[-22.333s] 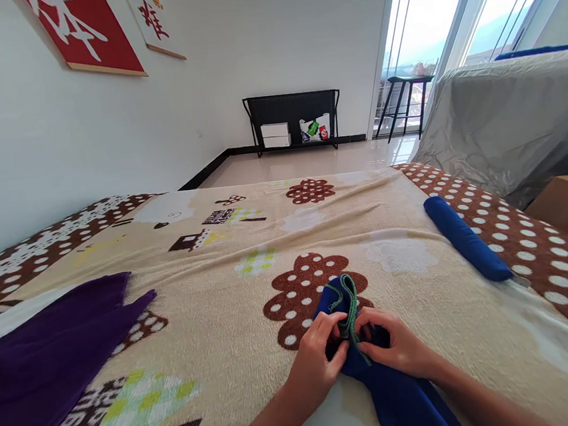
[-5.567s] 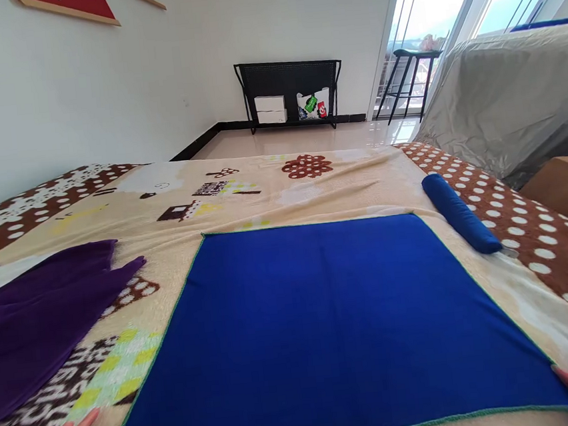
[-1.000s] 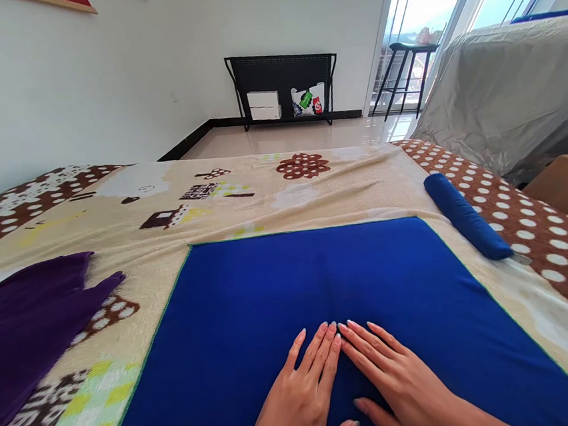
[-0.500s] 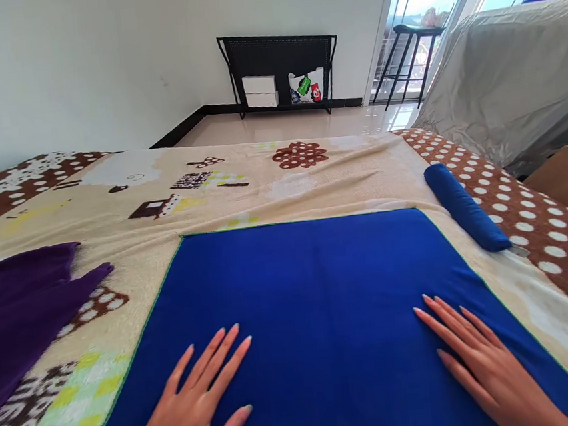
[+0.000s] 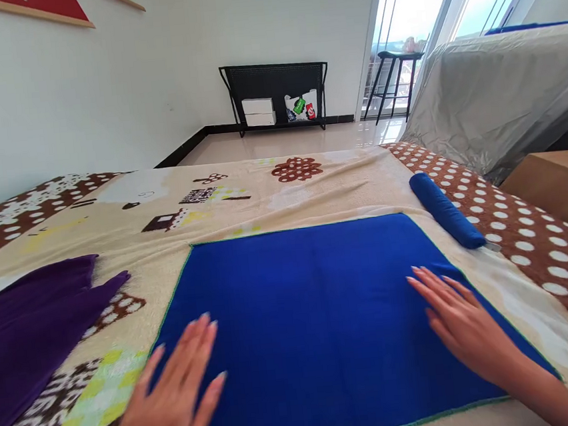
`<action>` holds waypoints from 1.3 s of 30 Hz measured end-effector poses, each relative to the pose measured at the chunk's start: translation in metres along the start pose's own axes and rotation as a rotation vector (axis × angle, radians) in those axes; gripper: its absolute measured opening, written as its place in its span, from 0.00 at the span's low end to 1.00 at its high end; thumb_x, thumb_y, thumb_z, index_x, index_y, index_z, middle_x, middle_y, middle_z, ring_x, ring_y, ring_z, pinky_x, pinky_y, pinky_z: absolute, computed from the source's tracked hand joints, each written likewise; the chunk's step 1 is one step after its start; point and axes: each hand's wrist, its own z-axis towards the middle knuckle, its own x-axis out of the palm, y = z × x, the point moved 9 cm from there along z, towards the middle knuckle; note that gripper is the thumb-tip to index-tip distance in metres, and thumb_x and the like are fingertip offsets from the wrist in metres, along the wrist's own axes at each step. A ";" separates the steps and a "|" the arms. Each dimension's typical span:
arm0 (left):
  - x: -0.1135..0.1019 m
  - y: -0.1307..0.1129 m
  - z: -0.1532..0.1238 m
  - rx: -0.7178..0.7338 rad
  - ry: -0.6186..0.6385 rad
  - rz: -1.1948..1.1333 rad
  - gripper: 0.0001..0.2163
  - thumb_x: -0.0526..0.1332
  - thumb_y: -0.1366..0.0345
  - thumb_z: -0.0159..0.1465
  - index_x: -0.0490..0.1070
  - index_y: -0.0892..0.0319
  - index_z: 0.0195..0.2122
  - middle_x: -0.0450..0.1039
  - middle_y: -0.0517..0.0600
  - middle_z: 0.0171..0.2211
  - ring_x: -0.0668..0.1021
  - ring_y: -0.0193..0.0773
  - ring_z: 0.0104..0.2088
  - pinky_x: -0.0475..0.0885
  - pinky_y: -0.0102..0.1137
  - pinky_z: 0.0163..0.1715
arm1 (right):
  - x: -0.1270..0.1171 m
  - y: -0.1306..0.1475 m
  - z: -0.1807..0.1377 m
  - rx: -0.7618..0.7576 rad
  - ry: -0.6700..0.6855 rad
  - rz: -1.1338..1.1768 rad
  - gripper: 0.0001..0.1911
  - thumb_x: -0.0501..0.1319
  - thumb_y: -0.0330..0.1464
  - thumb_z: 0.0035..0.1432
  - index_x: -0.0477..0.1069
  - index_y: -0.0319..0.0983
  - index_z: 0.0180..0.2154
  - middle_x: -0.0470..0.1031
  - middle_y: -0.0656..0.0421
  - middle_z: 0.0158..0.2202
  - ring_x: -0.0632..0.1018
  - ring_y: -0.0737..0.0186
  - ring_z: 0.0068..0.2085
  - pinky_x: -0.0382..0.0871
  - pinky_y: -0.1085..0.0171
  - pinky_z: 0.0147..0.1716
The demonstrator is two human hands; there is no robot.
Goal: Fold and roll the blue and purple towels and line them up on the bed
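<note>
A blue cloth [image 5: 305,325] with green stitched edges lies spread flat on a patterned blanket. Over its left side is my left hand [image 5: 168,398], fingers stretched out and slightly blurred, holding nothing; whether it touches the cloth I cannot tell. My right hand [image 5: 458,320] lies at the cloth's right side, palm down with fingers extended. Faint wrinkles show in the fabric near the right fingertips. A rolled blue cloth [image 5: 447,210] rests beyond the right edge. To the left is a crumpled purple cloth [image 5: 34,331].
The cream blanket [image 5: 352,190] with brown dotted borders covers the bed. Beyond it a black rack [image 5: 276,80] holds white boxes [image 5: 258,111] and a printed bag. At right are a cardboard box [image 5: 557,186], a plastic-covered bulky item [image 5: 493,86] and a stool [image 5: 392,82] near the window.
The view has tilted up and shifted, so the cloth's near edge now shows. My left hand has moved left and my right hand slightly farther up along the cloth's right side.
</note>
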 end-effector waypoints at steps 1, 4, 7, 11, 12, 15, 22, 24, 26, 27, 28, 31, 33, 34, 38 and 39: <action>-0.005 -0.031 0.023 0.099 -0.001 -0.010 0.31 0.49 0.57 0.68 0.43 0.52 0.72 0.54 0.51 0.69 0.61 0.45 0.68 0.50 0.47 0.67 | -0.001 0.028 0.023 -0.076 0.018 0.040 0.32 0.47 0.32 0.67 0.46 0.44 0.70 0.51 0.57 0.71 0.59 0.53 0.69 0.57 0.46 0.64; 0.011 -0.117 0.097 0.287 0.109 -0.088 0.29 0.49 0.60 0.70 0.45 0.56 0.71 0.49 0.50 0.71 0.58 0.41 0.69 0.54 0.43 0.67 | -0.001 0.119 0.090 -0.306 0.021 0.172 0.31 0.48 0.30 0.66 0.52 0.41 0.69 0.53 0.58 0.70 0.59 0.56 0.69 0.57 0.51 0.66; 0.055 -0.158 0.158 0.233 0.209 -0.173 0.27 0.47 0.65 0.70 0.50 0.62 0.70 0.47 0.54 0.71 0.55 0.42 0.70 0.54 0.43 0.67 | 0.013 0.170 0.142 -0.346 -0.022 0.262 0.28 0.48 0.32 0.66 0.59 0.38 0.66 0.60 0.56 0.67 0.62 0.56 0.67 0.57 0.55 0.67; 0.101 -0.129 0.179 0.165 0.246 -0.186 0.26 0.47 0.58 0.71 0.53 0.55 0.69 0.53 0.51 0.69 0.59 0.41 0.69 0.56 0.42 0.66 | 0.048 0.143 0.157 -0.324 0.026 0.235 0.27 0.44 0.33 0.68 0.61 0.45 0.65 0.61 0.60 0.66 0.63 0.63 0.66 0.55 0.65 0.66; 0.107 -0.105 0.173 0.137 0.253 -0.186 0.26 0.46 0.55 0.71 0.52 0.52 0.69 0.52 0.49 0.70 0.59 0.40 0.69 0.55 0.42 0.66 | 0.055 0.118 0.152 -0.294 0.047 0.217 0.27 0.43 0.33 0.68 0.60 0.47 0.66 0.59 0.62 0.67 0.61 0.65 0.67 0.54 0.67 0.66; 0.116 -0.007 0.145 -0.017 0.272 -0.156 0.27 0.43 0.51 0.71 0.51 0.52 0.70 0.51 0.51 0.70 0.59 0.45 0.69 0.53 0.49 0.66 | 0.064 0.020 0.121 -0.141 0.080 0.166 0.28 0.42 0.36 0.69 0.55 0.45 0.68 0.56 0.59 0.68 0.59 0.64 0.68 0.54 0.61 0.67; 0.112 0.101 0.114 -0.237 0.322 -0.056 0.29 0.40 0.49 0.70 0.53 0.54 0.69 0.51 0.53 0.70 0.55 0.50 0.70 0.45 0.57 0.65 | 0.044 -0.086 0.081 0.042 0.057 0.066 0.29 0.44 0.34 0.66 0.61 0.31 0.64 0.62 0.44 0.65 0.64 0.47 0.66 0.53 0.40 0.65; 0.098 0.063 0.134 -0.194 0.240 -0.039 0.29 0.39 0.54 0.70 0.56 0.62 0.68 0.52 0.59 0.69 0.56 0.52 0.69 0.44 0.59 0.65 | 0.039 -0.057 0.103 0.012 0.039 0.063 0.28 0.46 0.32 0.65 0.64 0.30 0.62 0.62 0.43 0.65 0.63 0.47 0.66 0.50 0.41 0.66; 0.092 0.002 0.160 -0.087 0.224 -0.067 0.28 0.40 0.57 0.70 0.54 0.62 0.68 0.50 0.56 0.70 0.55 0.47 0.70 0.46 0.53 0.66 | 0.039 -0.007 0.138 -0.054 0.034 0.087 0.27 0.46 0.30 0.65 0.64 0.31 0.62 0.60 0.46 0.66 0.62 0.52 0.67 0.52 0.47 0.66; 0.093 -0.030 0.174 -0.032 0.233 -0.085 0.27 0.41 0.57 0.70 0.53 0.60 0.69 0.50 0.54 0.71 0.55 0.44 0.70 0.48 0.50 0.67 | 0.041 0.022 0.157 -0.098 0.037 0.107 0.27 0.46 0.30 0.65 0.64 0.33 0.63 0.60 0.48 0.66 0.62 0.55 0.67 0.54 0.50 0.66; 0.096 -0.060 0.187 0.016 0.241 -0.102 0.27 0.42 0.57 0.71 0.53 0.59 0.69 0.50 0.52 0.71 0.55 0.41 0.70 0.49 0.47 0.67 | 0.045 0.053 0.175 -0.146 0.041 0.130 0.27 0.47 0.31 0.65 0.63 0.34 0.63 0.60 0.51 0.66 0.62 0.57 0.67 0.55 0.52 0.66; 0.114 -0.125 0.218 0.105 0.273 -0.144 0.26 0.42 0.58 0.71 0.53 0.60 0.69 0.50 0.51 0.70 0.55 0.38 0.70 0.52 0.42 0.67 | 0.061 0.129 0.216 -0.242 0.048 0.196 0.26 0.49 0.32 0.66 0.61 0.37 0.64 0.60 0.54 0.67 0.63 0.60 0.67 0.58 0.57 0.65; 0.128 -0.134 0.227 0.119 0.297 -0.165 0.26 0.43 0.58 0.72 0.53 0.59 0.69 0.51 0.50 0.70 0.56 0.37 0.70 0.53 0.40 0.67 | 0.074 0.150 0.228 -0.275 0.064 0.232 0.25 0.51 0.32 0.67 0.60 0.38 0.65 0.61 0.54 0.66 0.64 0.59 0.66 0.59 0.57 0.64; 0.133 -0.127 0.228 0.113 0.306 -0.174 0.26 0.43 0.56 0.72 0.53 0.56 0.69 0.51 0.49 0.70 0.55 0.36 0.70 0.52 0.40 0.67 | 0.079 0.149 0.229 -0.280 0.073 0.247 0.25 0.51 0.33 0.68 0.60 0.39 0.65 0.62 0.54 0.66 0.64 0.60 0.66 0.59 0.56 0.64; 0.146 -0.033 0.209 -0.029 0.329 -0.173 0.26 0.41 0.51 0.72 0.50 0.50 0.70 0.49 0.47 0.71 0.54 0.38 0.70 0.51 0.44 0.67 | 0.094 0.066 0.217 -0.187 0.099 0.264 0.25 0.44 0.37 0.72 0.59 0.41 0.66 0.59 0.57 0.68 0.59 0.63 0.68 0.52 0.56 0.66; 0.147 0.000 0.200 -0.095 0.332 -0.160 0.27 0.40 0.51 0.72 0.50 0.52 0.70 0.50 0.49 0.71 0.55 0.41 0.70 0.50 0.47 0.67 | 0.096 0.033 0.212 -0.132 0.102 0.255 0.26 0.44 0.39 0.71 0.59 0.40 0.65 0.60 0.56 0.67 0.60 0.61 0.68 0.52 0.54 0.66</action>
